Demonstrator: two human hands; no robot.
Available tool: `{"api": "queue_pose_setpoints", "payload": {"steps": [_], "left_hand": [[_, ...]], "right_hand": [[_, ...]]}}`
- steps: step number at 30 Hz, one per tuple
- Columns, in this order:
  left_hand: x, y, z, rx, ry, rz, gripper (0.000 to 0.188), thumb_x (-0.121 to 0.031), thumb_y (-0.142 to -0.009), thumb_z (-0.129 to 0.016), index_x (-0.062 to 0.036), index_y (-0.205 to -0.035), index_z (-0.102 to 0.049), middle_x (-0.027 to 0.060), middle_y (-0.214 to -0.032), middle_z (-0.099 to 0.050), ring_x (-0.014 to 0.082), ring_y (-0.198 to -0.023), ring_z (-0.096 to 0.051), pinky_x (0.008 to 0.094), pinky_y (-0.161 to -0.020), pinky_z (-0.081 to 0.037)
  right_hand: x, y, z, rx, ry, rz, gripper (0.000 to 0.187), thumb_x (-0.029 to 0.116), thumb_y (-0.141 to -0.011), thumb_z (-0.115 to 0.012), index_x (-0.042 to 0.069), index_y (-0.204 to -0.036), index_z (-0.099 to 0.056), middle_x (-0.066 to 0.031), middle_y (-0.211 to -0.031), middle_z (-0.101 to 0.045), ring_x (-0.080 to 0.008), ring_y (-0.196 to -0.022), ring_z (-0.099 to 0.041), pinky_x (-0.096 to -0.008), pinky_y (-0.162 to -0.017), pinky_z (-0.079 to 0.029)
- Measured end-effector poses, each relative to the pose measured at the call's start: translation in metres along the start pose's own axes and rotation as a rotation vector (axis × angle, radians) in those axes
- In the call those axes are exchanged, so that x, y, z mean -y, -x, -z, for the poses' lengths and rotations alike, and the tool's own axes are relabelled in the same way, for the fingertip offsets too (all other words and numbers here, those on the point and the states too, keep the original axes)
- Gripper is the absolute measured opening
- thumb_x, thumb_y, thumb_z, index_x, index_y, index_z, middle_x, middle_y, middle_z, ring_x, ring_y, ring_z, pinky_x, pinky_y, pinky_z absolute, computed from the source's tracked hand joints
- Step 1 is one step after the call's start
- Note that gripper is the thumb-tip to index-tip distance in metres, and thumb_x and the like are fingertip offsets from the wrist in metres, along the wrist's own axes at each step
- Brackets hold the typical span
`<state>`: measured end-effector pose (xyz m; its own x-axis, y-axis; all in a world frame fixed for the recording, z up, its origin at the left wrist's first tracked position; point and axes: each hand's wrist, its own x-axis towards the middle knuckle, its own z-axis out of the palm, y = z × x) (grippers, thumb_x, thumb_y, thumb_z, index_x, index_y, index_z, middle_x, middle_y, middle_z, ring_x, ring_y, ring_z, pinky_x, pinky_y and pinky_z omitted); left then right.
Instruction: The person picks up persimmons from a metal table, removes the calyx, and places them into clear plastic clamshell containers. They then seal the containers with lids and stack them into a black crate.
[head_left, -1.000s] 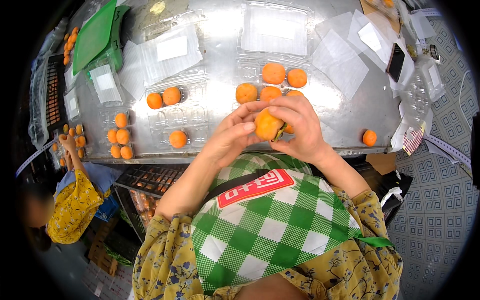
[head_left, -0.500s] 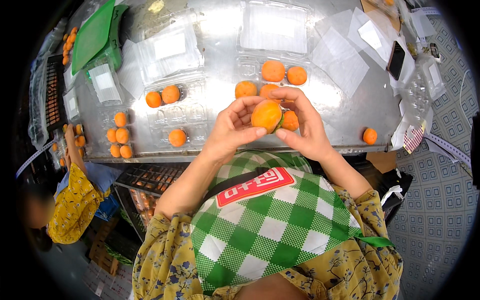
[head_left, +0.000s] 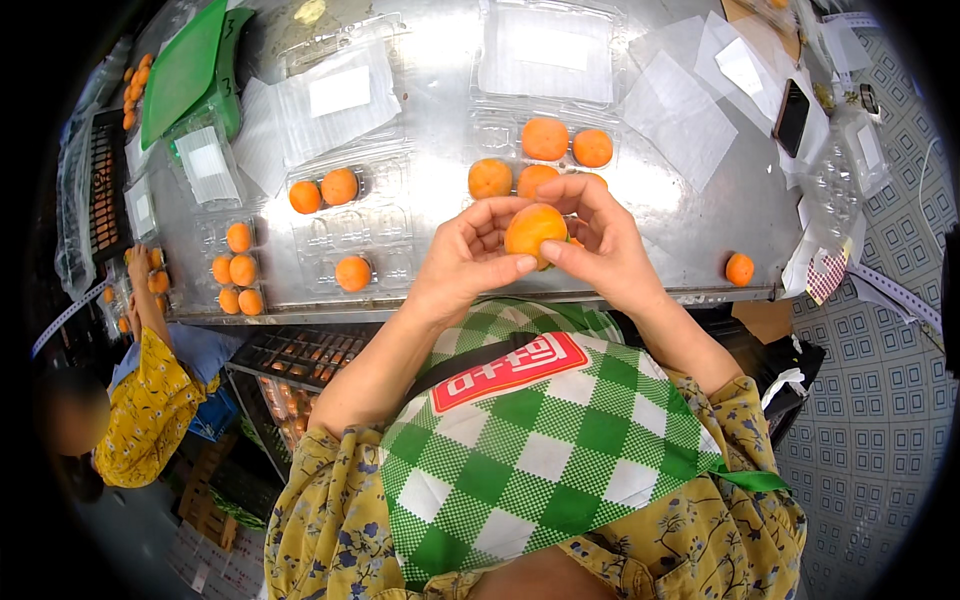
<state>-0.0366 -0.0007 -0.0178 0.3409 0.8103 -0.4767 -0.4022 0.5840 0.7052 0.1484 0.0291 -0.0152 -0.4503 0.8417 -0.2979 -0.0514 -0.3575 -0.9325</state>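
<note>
An orange persimmon is held up between both hands in front of my apron. My left hand grips its left side, thumb below and fingers curled behind. My right hand has its thumb pressed on the lower right of the fruit, with its fingers arched over the top. Just beyond them lies an open clear plastic clamshell holding several persimmons, some partly hidden by my fingers. A white liner sheet covers its far half.
At left are another clamshell with a few persimmons and a green tray. A lone persimmon sits at the right table edge. Paper sheets and a phone lie farther right. A co-worker stands at far left.
The held persimmon has turned in my fingers, so its green leafy cap shows less. My right thumb has moved left and up onto its front.
</note>
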Motion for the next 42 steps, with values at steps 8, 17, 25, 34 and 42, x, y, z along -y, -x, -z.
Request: {"api": "queue_pose_setpoints", "payload": {"steps": [8, 17, 25, 34, 42], "left_hand": [[0.004, 0.001, 0.002, 0.022, 0.049, 0.019, 0.060, -0.023, -0.074, -0.071, 0.0015, -0.124, -0.049, 0.0093, -0.115, -0.058, 0.0175, -0.107, -0.056, 0.0326, -0.094, -0.045], [-0.005, 0.001, 0.002, 0.177, 0.116, 0.054, 0.072, -0.018, -0.077, -0.067, -0.0034, -0.136, -0.029, 0.0138, -0.118, -0.054, 0.0205, -0.109, -0.055, 0.0342, -0.094, -0.044], [-0.007, 0.003, -0.006, 0.117, 0.116, 0.091, 0.078, -0.022, -0.079, -0.065, -0.0050, -0.141, -0.021, 0.0142, -0.117, -0.054, 0.0204, -0.107, -0.056, 0.0327, -0.087, -0.048], [-0.003, 0.006, -0.020, 0.018, 0.142, -0.016, 0.075, -0.008, -0.079, -0.063, -0.0044, -0.142, -0.022, 0.0132, -0.115, -0.055, 0.0188, -0.106, -0.056, 0.0330, -0.088, -0.048], [0.000, 0.007, -0.022, -0.031, 0.110, -0.044, 0.074, -0.005, -0.079, -0.063, -0.0041, -0.141, -0.023, 0.0135, -0.114, -0.055, 0.0189, -0.106, -0.056, 0.0333, -0.089, -0.047]], "right_hand": [[0.005, 0.000, 0.015, 0.061, -0.157, -0.080, 0.037, 0.012, -0.082, -0.062, 0.006, -0.117, -0.052, -0.0051, -0.116, -0.051, -0.0157, -0.110, -0.050, -0.0314, -0.086, -0.044], [0.010, -0.018, 0.031, 0.473, 0.243, 0.189, 0.076, 0.051, -0.065, -0.069, 0.008, -0.126, -0.054, -0.0141, -0.141, -0.034, -0.0306, -0.134, -0.028, -0.0481, -0.108, -0.022], [-0.005, -0.022, 0.029, 0.563, 0.174, 0.215, 0.065, 0.031, -0.065, -0.074, 0.008, -0.122, -0.055, -0.0126, -0.141, -0.033, -0.0300, -0.134, -0.027, -0.0451, -0.108, -0.023], [-0.004, -0.018, 0.025, 0.345, 0.174, 0.220, 0.062, 0.022, -0.062, -0.075, 0.008, -0.119, -0.056, -0.0089, -0.135, -0.043, -0.0246, -0.126, -0.040, -0.0408, -0.103, -0.033], [-0.003, -0.017, 0.022, 0.323, 0.130, 0.210, 0.060, 0.012, -0.060, -0.073, 0.009, -0.118, -0.056, -0.0053, -0.131, -0.047, -0.0246, -0.127, -0.038, -0.0411, -0.105, -0.032]]}}
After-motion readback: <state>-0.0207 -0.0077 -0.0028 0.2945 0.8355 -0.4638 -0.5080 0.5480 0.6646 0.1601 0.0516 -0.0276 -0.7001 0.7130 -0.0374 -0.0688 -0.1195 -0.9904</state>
